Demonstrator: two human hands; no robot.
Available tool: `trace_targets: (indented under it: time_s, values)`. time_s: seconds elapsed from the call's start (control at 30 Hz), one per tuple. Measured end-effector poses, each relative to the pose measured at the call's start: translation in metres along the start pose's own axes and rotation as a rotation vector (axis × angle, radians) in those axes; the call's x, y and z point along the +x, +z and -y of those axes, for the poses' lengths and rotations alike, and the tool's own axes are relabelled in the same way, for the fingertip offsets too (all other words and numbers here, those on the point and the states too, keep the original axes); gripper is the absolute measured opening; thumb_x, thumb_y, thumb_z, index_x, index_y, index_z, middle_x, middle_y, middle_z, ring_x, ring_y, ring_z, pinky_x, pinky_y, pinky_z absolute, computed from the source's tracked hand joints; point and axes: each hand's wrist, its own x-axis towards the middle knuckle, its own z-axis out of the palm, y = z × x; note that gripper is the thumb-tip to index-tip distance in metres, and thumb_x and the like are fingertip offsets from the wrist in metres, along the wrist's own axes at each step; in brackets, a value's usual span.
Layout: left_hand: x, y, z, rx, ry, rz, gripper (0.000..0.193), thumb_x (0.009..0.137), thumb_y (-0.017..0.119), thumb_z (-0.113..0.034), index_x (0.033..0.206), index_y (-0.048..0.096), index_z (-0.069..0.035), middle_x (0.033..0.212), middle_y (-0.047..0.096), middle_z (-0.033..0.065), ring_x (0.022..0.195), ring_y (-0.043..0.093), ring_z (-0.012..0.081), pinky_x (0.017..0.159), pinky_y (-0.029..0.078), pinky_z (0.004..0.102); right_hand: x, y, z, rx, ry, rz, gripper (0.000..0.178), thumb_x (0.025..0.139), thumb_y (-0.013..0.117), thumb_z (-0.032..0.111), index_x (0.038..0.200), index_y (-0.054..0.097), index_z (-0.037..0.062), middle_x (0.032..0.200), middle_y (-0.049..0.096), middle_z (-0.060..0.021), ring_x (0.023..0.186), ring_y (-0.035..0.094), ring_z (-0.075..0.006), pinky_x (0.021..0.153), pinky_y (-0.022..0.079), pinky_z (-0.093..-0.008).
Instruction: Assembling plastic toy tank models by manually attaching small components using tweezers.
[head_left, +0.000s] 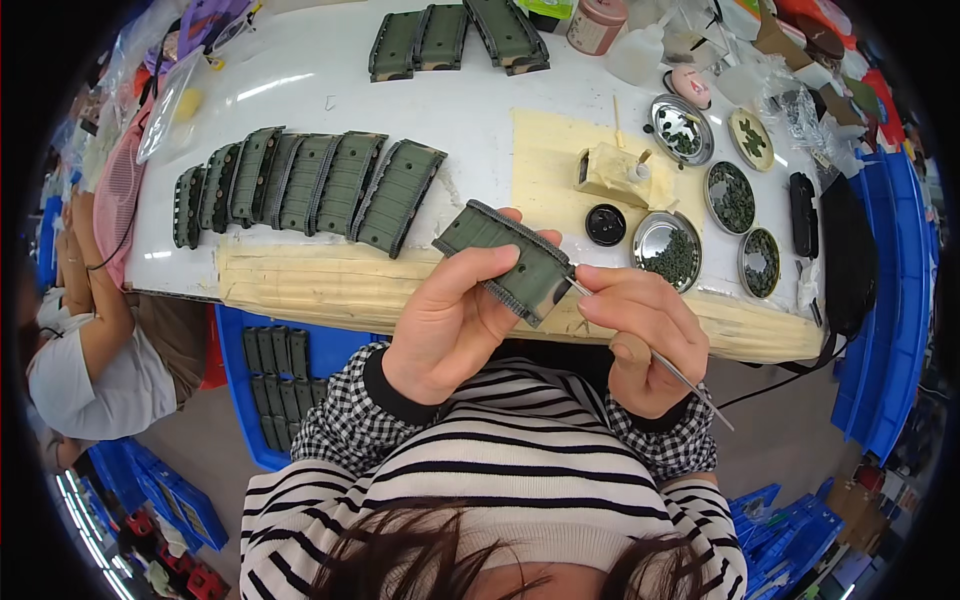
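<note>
My left hand (pixel 455 325) is closed round a dark green curved panel (pixel 520 265) with ribbed edges and a camouflage-patterned end. The thumb presses on its face, and the fingers wrap behind. In my right hand (pixel 645 325) is a slim metal pointed tool (pixel 690 378), pinched between thumb and fingers. Its tip meets the panel's right-hand end; whether it holds a small piece there is too small to tell. Just beyond my hands, a steel dish of small green parts (pixel 640 240) and a round black lid-like dish (pixel 605 225) stand on the table.
Several similar panels (pixel 325 180) stand in a row at the left, with more (pixel 440 40) at the far edge. Further dishes of small parts (pixel 730 198) sit at the right, near a small brush-topped bottle (pixel 640 172). A blue crate (pixel 240 400) holds panels; another person (pixel 100 360) sits left.
</note>
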Motion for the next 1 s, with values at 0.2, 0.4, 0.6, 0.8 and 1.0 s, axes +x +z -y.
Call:
trace_targets:
  time_s: [0.2,0.4,0.6,0.8,1.0]
  values:
    - [0.002,0.0,-0.003,-0.012,-0.031,0.114,0.035,0.092,0.055,-0.006,0.126,0.045,-0.007,0.123,0.057,0.0189,0.109,0.061,0.0239,0.095,0.051,0.0368,0.0,-0.005,0.006,0.003,-0.009,0.014,0.03,0.079,0.068,0.0,0.109,0.065,-0.0004,0.108,0.065,-0.0175,0.099,0.065,-0.0303,0.083,0.054,-0.0365]
    - [0.003,0.0,-0.007,0.0,-0.05,0.174,0.038,0.092,0.054,-0.006,0.129,0.043,-0.006,0.125,0.056,0.0191,0.112,0.059,0.0236,0.096,0.05,0.038,0.003,-0.009,0.012,0.0,-0.006,0.038,0.032,0.079,0.07,0.003,0.11,0.064,-0.0006,0.11,0.064,-0.0173,0.1,0.065,-0.0306,0.086,0.053,-0.0372]
    - [0.003,0.0,-0.006,0.042,-0.045,0.16,0.039,0.092,0.055,-0.007,0.129,0.042,-0.007,0.125,0.056,0.019,0.112,0.059,0.0235,0.097,0.049,0.0384,0.003,-0.01,0.013,-0.008,0.017,0.052,0.034,0.077,0.071,0.002,0.11,0.065,0.0001,0.11,0.064,-0.017,0.099,0.065,-0.0302,0.085,0.053,-0.0363]
    - [0.004,0.003,-0.005,0.08,-0.014,0.099,0.041,0.09,0.054,-0.007,0.13,0.045,-0.007,0.12,0.059,0.0168,0.107,0.062,0.0263,0.092,0.053,0.0403,0.003,-0.01,0.012,-0.001,0.018,0.037,0.034,0.077,0.071,0.002,0.111,0.065,0.0001,0.109,0.064,-0.0167,0.099,0.065,-0.0301,0.084,0.053,-0.0359]
    - [0.004,0.003,-0.004,0.098,0.004,0.102,0.041,0.09,0.055,-0.008,0.13,0.045,-0.007,0.119,0.059,0.0169,0.107,0.062,0.0268,0.092,0.053,0.0403,0.004,-0.01,0.011,-0.025,-0.011,0.045,0.034,0.076,0.072,0.002,0.11,0.065,-0.0013,0.106,0.065,-0.0166,0.099,0.065,-0.0306,0.083,0.054,-0.0361]
